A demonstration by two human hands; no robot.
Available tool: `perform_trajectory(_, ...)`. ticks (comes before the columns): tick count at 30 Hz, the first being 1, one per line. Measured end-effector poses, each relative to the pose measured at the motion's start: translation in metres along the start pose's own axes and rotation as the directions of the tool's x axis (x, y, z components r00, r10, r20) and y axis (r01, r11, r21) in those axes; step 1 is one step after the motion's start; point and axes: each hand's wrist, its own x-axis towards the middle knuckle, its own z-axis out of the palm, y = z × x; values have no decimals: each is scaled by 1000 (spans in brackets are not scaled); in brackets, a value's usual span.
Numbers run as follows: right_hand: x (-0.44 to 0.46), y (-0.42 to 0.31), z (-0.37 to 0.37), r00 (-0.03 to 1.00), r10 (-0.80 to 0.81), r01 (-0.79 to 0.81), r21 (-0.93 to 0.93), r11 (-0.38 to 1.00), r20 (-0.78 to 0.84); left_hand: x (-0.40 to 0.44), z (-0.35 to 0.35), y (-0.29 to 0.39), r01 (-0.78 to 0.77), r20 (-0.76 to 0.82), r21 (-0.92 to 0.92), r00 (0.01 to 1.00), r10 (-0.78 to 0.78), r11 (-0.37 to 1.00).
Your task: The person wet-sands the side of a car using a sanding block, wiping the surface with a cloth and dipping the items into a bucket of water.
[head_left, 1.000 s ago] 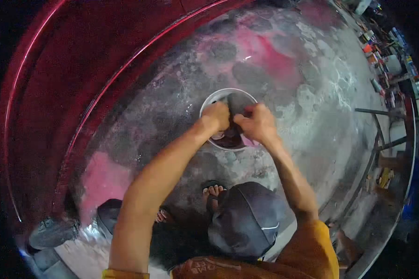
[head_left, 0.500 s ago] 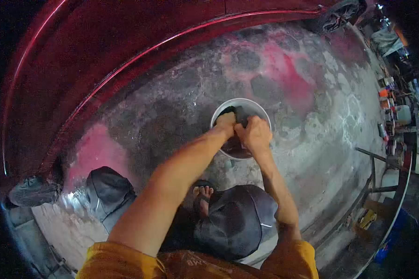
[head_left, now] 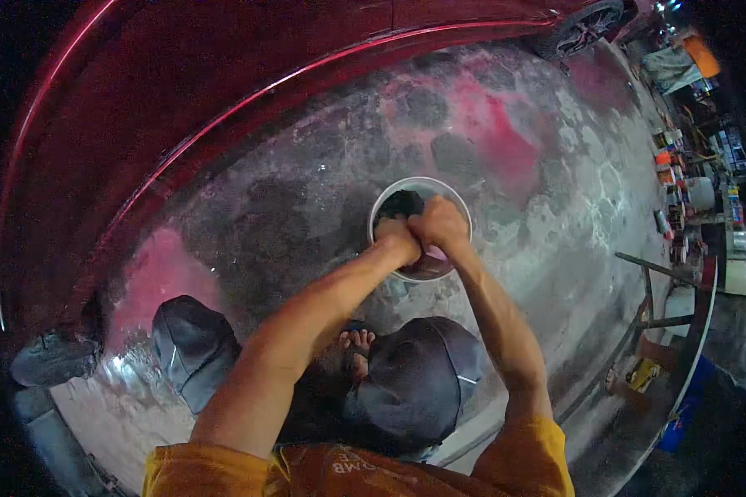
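Observation:
A white round bucket [head_left: 464,240] stands on the floor in front of me, with murky reddish-brown liquid in its lower part. Inside its rim bunches a dark, wet-looking cloth [head_left: 403,201]. My left hand [head_left: 399,238] is closed at the near side of the cloth, its fingertips hidden. Pressed against it, my right hand [head_left: 439,224] is curled into a fist at the bucket's right side, also on the cloth as far as I can see. Both wrists reach in over the near rim.
A dark red car [head_left: 224,74] spans the far left, its wheel [head_left: 584,29] at top right. Pink paint stains [head_left: 506,141] mark the concrete floor. Bottles and cans [head_left: 671,170] line the right side near a metal frame [head_left: 659,290]. My knees [head_left: 419,381] are below the bucket.
My hands have come closer together, the left drawn slightly toward me and the right shifted left. More of the dark cloth shows beyond them. The whole view has turned a little.

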Motion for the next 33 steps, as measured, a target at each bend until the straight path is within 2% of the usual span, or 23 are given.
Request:
perform_trajectory(2,0,-17,0,999,28,-29,-44,999,-22,27,4,-14,-56,125,26,991,53,998)
perform_trajectory(3,15,-15,7,996,86,-84,-51,995,33,33,9,-16,-28,67,-17,997,29,999)
perform_trajectory(6,26,-1,20,997,75,-71,-92,993,35,35,0,-19,-58,199,-23,978,62,998)
perform_trajectory(7,30,8,16,983,-91,119,-176,977,157,38,-1,-20,-82,214,-11,973,82,997)
perform_trajectory(8,32,12,22,990,-55,76,-163,984,132,42,-1,-21,-106,229,1,968,103,994)
perform_trajectory(10,29,13,25,996,23,-11,-132,991,84,55,12,-24,-269,206,123,949,241,955)
perform_trajectory(13,38,14,22,951,-111,194,-279,941,287,43,-2,-15,8,218,-8,976,-6,1000)
perform_trajectory(14,42,16,22,926,-170,280,-313,907,337,41,2,-20,50,159,-247,987,-10,968)
perform_trajectory(15,53,36,47,964,-158,208,-231,951,216,43,10,-25,61,100,-475,995,-15,878)
perform_trajectory(16,65,58,74,985,-144,155,-130,979,92,47,15,-18,6,-61,-399,998,-33,917)
perform_trajectory(17,80,79,95,969,-240,242,-43,969,54,68,37,-19,-15,-103,-361,994,-23,933)
perform_trajectory(18,72,62,71,938,-245,306,-250,919,245,57,32,-18,29,-128,-455,987,-98,890)
perform_trajectory(21,67,79,81,946,-264,311,-307,900,186,75,52,-6,30,-168,-400,980,-106,916)
perform_trajectory(27,84,124,91,925,-375,375,-305,876,60,108,73,-6,7,-181,-306,981,-65,952)
perform_trajectory(29,105,141,87,894,-448,444,-179,878,21,97,57,-5,-90,-218,-274,976,30,957)
perform_trajectory(30,94,127,70,883,-470,470,-12,883,-19,78,36,-4,-164,-243,-254,965,101,953)
perform_trajectory(31,74,119,52,930,-368,350,364,863,-23,57,14,-4,-236,-267,-232,948,172,944)
perform_trajectory(32,36,85,18,965,-261,206,690,694,-26,38,-6,9,-132,-227,-204,970,84,970)
perform_trajectory(33,10,65,-16,978,-208,142,653,744,24,34,-15,13,-168,-228,-172,965,127,971)
